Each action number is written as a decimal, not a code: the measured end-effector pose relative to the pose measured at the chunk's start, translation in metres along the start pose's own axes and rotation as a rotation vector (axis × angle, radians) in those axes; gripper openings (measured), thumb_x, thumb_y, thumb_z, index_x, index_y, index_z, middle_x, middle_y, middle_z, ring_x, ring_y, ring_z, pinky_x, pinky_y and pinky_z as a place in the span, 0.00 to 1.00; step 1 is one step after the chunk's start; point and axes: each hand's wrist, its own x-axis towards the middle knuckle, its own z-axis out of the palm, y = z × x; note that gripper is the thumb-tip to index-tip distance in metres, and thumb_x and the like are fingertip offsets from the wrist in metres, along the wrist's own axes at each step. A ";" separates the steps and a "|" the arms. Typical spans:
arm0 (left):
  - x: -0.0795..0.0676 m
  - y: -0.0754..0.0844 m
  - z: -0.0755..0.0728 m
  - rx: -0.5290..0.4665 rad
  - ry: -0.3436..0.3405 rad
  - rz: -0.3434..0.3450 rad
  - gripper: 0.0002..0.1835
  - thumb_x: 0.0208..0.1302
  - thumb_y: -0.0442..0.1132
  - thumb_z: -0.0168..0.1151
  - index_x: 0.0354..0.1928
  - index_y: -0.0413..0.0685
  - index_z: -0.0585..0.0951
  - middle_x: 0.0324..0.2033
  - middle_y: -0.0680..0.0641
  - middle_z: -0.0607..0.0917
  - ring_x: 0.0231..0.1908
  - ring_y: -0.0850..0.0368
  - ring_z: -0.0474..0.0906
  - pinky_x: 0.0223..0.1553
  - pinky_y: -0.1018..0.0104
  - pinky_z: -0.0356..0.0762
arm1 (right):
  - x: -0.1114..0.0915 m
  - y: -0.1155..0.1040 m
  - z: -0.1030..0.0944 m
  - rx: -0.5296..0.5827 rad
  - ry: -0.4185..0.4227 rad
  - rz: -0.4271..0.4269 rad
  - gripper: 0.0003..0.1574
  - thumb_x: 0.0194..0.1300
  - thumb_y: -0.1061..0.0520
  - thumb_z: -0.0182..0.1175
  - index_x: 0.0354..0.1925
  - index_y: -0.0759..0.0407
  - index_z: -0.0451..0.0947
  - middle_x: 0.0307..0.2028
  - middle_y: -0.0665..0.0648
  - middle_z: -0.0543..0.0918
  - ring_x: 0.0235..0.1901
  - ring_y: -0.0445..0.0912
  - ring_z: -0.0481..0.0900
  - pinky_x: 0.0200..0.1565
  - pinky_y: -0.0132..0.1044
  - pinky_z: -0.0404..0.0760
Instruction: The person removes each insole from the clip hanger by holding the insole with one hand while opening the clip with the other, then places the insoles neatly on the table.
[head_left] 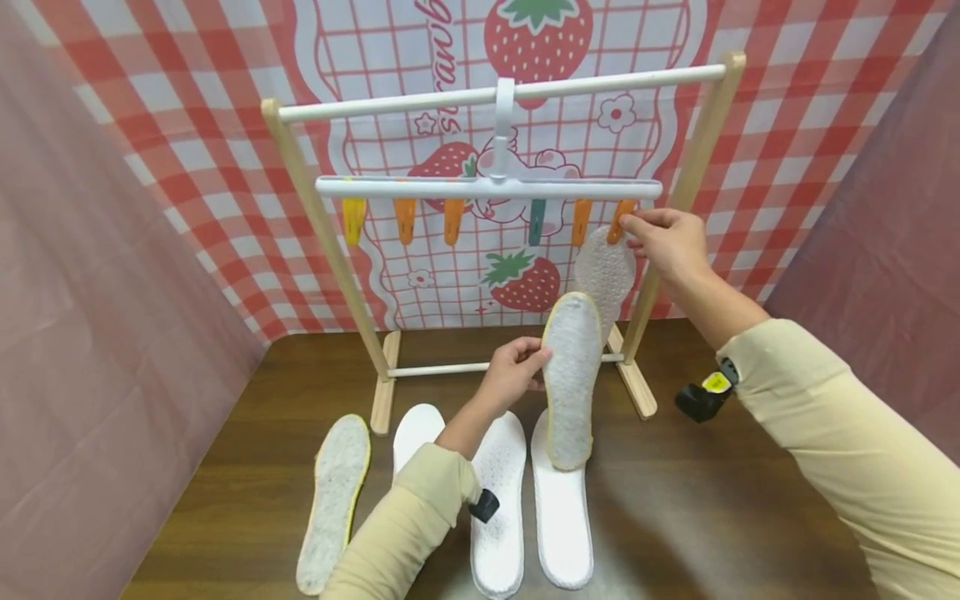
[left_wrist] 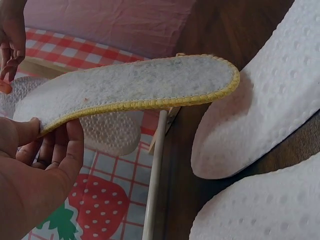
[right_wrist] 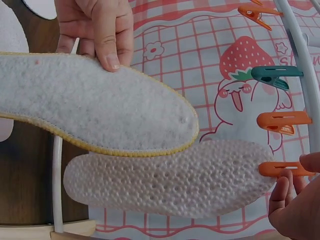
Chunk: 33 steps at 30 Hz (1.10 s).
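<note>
My left hand (head_left: 513, 375) pinches the edge of a grey felt insole (head_left: 572, 375) with yellow stitched edging, held up in front of the rack. Behind it a white dimpled insole (right_wrist: 170, 180) hangs from the rightmost orange clothespin (right_wrist: 285, 169). My right hand (head_left: 671, 242) pinches that clothespin between thumb and fingers. In the left wrist view, the grey insole (left_wrist: 140, 82) partly covers the hanging one (left_wrist: 112, 132). The clothespin is one of several on a white hanger bar (head_left: 420, 189), hooked over the rack's top rod.
A wooden rack (head_left: 318, 225) with white rods stands on the brown table (head_left: 697, 500). In front lie another grey insole (head_left: 335, 500) and white insoles (head_left: 564, 525), one partly under my left forearm. Yellow, orange and green clothespins (head_left: 536, 222) hang along the bar. A checked cloth (head_left: 225, 167) hangs behind.
</note>
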 end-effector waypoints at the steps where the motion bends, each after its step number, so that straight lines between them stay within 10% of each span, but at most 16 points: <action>1: 0.000 0.000 0.001 -0.003 -0.004 0.000 0.14 0.67 0.36 0.55 0.49 0.32 0.76 0.37 0.42 0.81 0.28 0.65 0.75 0.35 0.57 0.84 | 0.000 0.000 0.000 0.004 0.005 0.003 0.27 0.62 0.49 0.60 0.50 0.68 0.74 0.21 0.34 0.75 0.21 0.28 0.76 0.27 0.20 0.76; 9: 0.000 -0.005 0.011 -0.025 -0.022 -0.028 0.14 0.66 0.36 0.55 0.48 0.32 0.76 0.33 0.45 0.80 0.25 0.63 0.75 0.29 0.68 0.82 | 0.001 0.003 -0.003 0.114 -0.003 0.009 0.13 0.62 0.53 0.61 0.38 0.61 0.72 0.18 0.38 0.77 0.17 0.30 0.76 0.23 0.22 0.76; 22: -0.001 -0.010 0.026 -0.118 -0.060 -0.106 0.14 0.67 0.34 0.53 0.49 0.28 0.74 0.29 0.51 0.77 0.22 0.62 0.76 0.32 0.62 0.84 | 0.000 0.002 -0.006 0.111 -0.050 0.021 0.30 0.62 0.53 0.60 0.55 0.72 0.67 0.20 0.37 0.78 0.18 0.30 0.74 0.23 0.20 0.76; 33: -0.004 -0.017 0.036 -0.162 -0.061 -0.173 0.14 0.67 0.34 0.53 0.50 0.29 0.74 0.30 0.48 0.80 0.24 0.61 0.77 0.34 0.60 0.84 | -0.002 0.000 -0.006 0.108 -0.060 0.034 0.26 0.62 0.53 0.60 0.52 0.70 0.68 0.20 0.37 0.78 0.17 0.31 0.73 0.21 0.20 0.74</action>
